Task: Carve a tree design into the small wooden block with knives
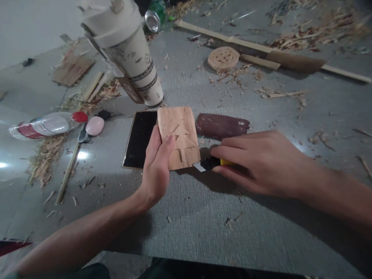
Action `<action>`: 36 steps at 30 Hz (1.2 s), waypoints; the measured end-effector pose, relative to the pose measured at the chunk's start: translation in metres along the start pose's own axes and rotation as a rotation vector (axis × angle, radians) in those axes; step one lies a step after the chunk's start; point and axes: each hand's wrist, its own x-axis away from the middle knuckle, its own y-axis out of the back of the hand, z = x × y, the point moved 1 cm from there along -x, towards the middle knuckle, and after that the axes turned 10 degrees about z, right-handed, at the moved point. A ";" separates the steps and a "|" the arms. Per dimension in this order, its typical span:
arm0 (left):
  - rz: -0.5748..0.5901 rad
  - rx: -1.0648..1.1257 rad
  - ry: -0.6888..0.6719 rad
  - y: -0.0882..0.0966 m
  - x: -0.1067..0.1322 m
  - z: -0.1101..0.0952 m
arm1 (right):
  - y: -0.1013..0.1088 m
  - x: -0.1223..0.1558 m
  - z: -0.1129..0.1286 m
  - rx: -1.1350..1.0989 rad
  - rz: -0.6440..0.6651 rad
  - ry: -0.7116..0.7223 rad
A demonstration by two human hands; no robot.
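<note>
A light wooden block (pixel 181 130) with a tree shape carved into it lies flat on the grey mat (pixel 203 217). My left hand (pixel 157 164) grips the block's left edge, thumb pressed on its face. My right hand (pixel 255 161) is closed round a yellow-handled cutter (pixel 207 163), whose blade tip touches the block's lower right corner. A black phone (pixel 139 139) lies just left of the block, partly under it. A dark reddish-brown block (pixel 222 126) rests just behind the cutter.
A tall cream tumbler (pixel 130 50) stands behind the block. A round carved wooden disc (pixel 223 58), long wooden strips (pixel 261 48) and wood shavings lie at the back. At the left lie a plastic bottle (pixel 43 124), a pink oval object (pixel 94 125) and a thin stick (pixel 67 172).
</note>
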 end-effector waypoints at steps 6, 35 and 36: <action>0.015 0.016 -0.026 -0.001 0.000 0.003 | -0.003 0.001 -0.001 -0.009 -0.012 -0.011; 0.036 -0.064 -0.044 0.000 0.000 0.004 | -0.003 0.001 -0.004 -0.024 0.020 0.003; 0.044 -0.080 -0.054 0.000 0.000 0.004 | -0.004 0.001 -0.004 -0.027 0.027 0.002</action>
